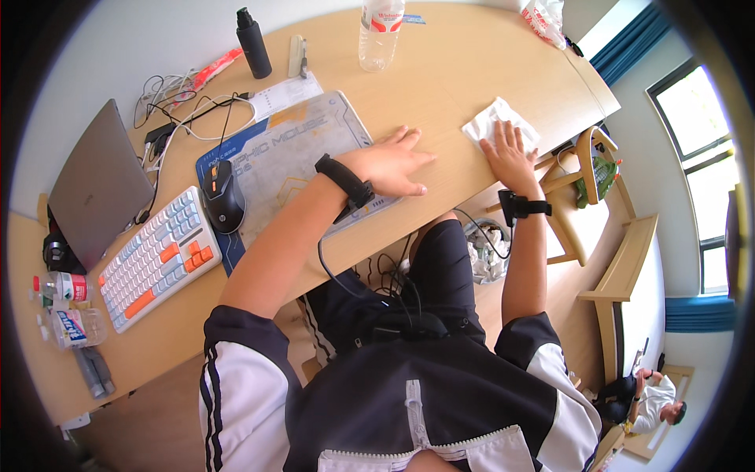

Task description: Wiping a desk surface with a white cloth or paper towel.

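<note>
My right hand [511,161] lies flat with fingers stretched, its fingertips pressing on a crumpled white tissue [491,123] on the wooden desk [440,102]. The tissue spreads out beyond the fingers near the desk's right edge. Fingers apart, my left hand [391,167] rests over the right edge of a grey and blue mouse pad [291,169], partly on the bare desk, and holds nothing. Left of it, a black computer mouse [224,200] sits on the pad. Both wrists wear black straps with small devices and cables.
A white keyboard [161,256] with orange keys and a laptop [102,185] stand at the left. Along the back are a black bottle [253,43], tangled cables [177,110] and a clear plastic bottle [380,39]. A wooden chair [578,197] and a bin [487,252] flank the desk's right; another person [653,401] sits farther off.
</note>
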Motion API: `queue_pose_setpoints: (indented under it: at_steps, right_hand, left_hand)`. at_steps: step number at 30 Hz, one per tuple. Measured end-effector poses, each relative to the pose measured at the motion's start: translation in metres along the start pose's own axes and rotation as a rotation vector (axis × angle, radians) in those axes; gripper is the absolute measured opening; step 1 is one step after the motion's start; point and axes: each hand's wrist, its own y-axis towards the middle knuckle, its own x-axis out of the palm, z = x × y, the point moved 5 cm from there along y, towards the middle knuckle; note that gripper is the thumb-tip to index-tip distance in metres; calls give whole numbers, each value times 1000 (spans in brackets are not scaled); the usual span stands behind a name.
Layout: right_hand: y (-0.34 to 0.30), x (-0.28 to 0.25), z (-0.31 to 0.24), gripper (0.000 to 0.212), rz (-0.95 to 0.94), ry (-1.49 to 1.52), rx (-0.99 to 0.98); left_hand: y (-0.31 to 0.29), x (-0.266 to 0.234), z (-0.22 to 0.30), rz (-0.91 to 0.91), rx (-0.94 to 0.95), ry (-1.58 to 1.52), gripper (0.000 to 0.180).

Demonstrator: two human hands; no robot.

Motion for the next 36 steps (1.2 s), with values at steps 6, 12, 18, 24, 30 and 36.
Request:
queue_pose_setpoints:
  at_steps: [6, 12, 18, 24, 30, 36]
  right_hand:
    - [-61, -8, -69, 72, 119, 31, -273]
    - [-90, -18, -72, 71, 157, 81, -369]
    - [-89, -29, -70, 71, 105, 114, -350]
    - [-81, -58, -64, 63, 249, 102, -404]
    - [-63, -35, -82, 61, 229, 213, -459]
    - [-54, -16, -80, 69, 210, 79, -399]
  left_hand:
    - [-4, -3, 6, -33, -13, 6, 73]
    - [-4, -6, 10, -47, -41, -20, 71]
    - [-4, -3, 8, -35, -42, -18, 72]
    - [-2, -3, 5, -38, -26, -13, 73]
    - [-1, -2, 5, -29, -13, -19, 72]
    - [-1, -3, 5, -29, -14, -30, 71]
